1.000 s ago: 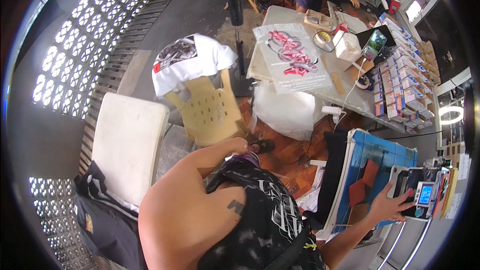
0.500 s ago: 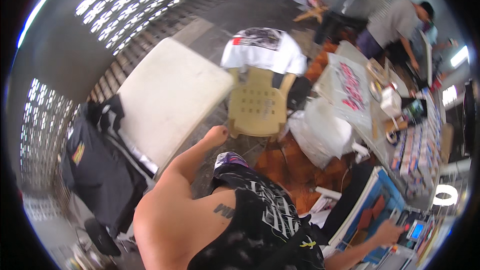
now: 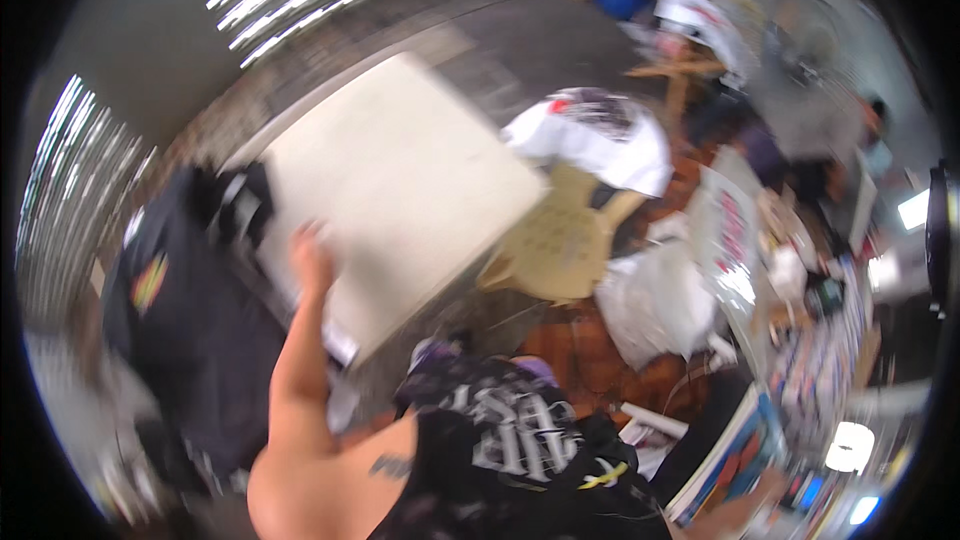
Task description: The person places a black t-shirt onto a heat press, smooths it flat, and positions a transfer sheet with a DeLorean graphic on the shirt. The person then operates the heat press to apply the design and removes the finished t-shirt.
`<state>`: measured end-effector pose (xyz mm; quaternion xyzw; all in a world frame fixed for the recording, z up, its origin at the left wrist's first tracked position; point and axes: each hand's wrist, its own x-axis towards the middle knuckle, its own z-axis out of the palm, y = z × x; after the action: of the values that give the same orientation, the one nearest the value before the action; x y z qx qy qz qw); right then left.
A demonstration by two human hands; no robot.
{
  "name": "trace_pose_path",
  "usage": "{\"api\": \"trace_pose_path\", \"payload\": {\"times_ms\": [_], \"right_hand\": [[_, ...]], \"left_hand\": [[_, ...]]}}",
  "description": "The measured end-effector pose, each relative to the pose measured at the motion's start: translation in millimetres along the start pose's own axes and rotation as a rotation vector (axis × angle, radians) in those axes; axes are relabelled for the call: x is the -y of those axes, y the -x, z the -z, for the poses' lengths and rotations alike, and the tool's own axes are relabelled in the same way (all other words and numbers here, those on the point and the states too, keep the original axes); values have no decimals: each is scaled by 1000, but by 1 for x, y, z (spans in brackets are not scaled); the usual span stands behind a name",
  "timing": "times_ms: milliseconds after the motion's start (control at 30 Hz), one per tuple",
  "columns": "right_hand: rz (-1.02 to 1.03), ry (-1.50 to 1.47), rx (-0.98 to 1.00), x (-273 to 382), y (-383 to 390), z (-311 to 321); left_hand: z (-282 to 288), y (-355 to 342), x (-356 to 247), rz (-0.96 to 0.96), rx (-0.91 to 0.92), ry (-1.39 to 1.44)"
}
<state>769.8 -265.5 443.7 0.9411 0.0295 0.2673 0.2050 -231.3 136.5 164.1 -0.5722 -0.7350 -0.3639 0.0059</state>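
My left hand (image 3: 314,260) is over the near left side of a white square tabletop (image 3: 400,155); whether it touches the top is unclear, and its fingers are smeared by motion. Close to that hand, a black garment (image 3: 195,340) with a small coloured print hangs beside the table. At the lower right, my right hand (image 3: 762,502) is a blur next to a small device with a blue-lit screen (image 3: 811,491). A blue-lined, white-edged box (image 3: 738,455) lies beside that forearm. I cannot make out anything held in either hand.
A yellow plastic chair (image 3: 555,245) stands right of the table, with a white printed shirt (image 3: 600,140) over its back. Further right are a white plastic bag (image 3: 655,300) and a cluttered worktable (image 3: 760,285). Another person (image 3: 815,105) stands blurred beyond it, near a fan.
My left arm has swung left, carrying the hand from beside the chair to over the tabletop. The view has shifted and blurred. My right hand stays near the blue-screened device.
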Motion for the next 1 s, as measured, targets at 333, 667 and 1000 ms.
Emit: {"api": "trace_pose_path", "payload": {"times_ms": [333, 667, 1000], "right_hand": [[-228, -132, 137, 9, 49, 37], [-172, 41, 59, 22, 42, 72], [-66, -383, 148, -11, 10, 55]], "left_hand": [[-12, 90, -16, 386, 469, -625], [-95, 28, -114, 238, 647, -620], [-148, 41, -199, 368, 682, -666]]}}
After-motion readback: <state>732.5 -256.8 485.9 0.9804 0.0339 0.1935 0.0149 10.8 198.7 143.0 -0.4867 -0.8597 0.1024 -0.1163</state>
